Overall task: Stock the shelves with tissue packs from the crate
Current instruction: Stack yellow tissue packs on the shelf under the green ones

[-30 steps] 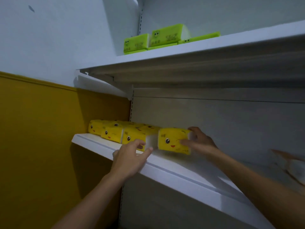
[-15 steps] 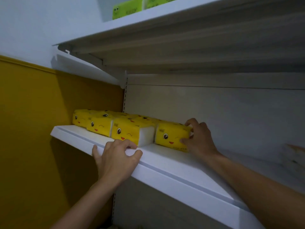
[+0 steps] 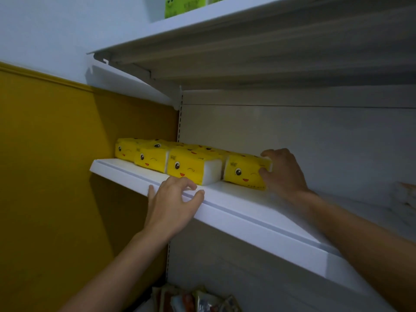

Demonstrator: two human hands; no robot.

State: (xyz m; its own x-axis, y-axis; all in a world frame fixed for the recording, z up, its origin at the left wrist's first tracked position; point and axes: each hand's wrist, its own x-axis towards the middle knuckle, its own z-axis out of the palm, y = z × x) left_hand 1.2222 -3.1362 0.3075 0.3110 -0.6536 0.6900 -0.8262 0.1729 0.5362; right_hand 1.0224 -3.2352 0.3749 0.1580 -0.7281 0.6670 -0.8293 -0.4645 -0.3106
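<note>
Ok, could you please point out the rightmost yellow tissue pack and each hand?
rightmost yellow tissue pack (image 3: 244,174): head view, front face below the eye.
right hand (image 3: 286,174): head view, back of hand.
left hand (image 3: 168,207): head view, back of hand.

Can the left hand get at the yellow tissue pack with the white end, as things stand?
Probably yes: the left hand rests on the shelf edge just before that pack, with nothing between them.

Small shop, stocked retail shelving bay.
White metal shelf hung on a slotted upright; identical yellow tissue packs faced out in a row, green packs on the upper shelf, assorted packaged goods lower down.
</note>
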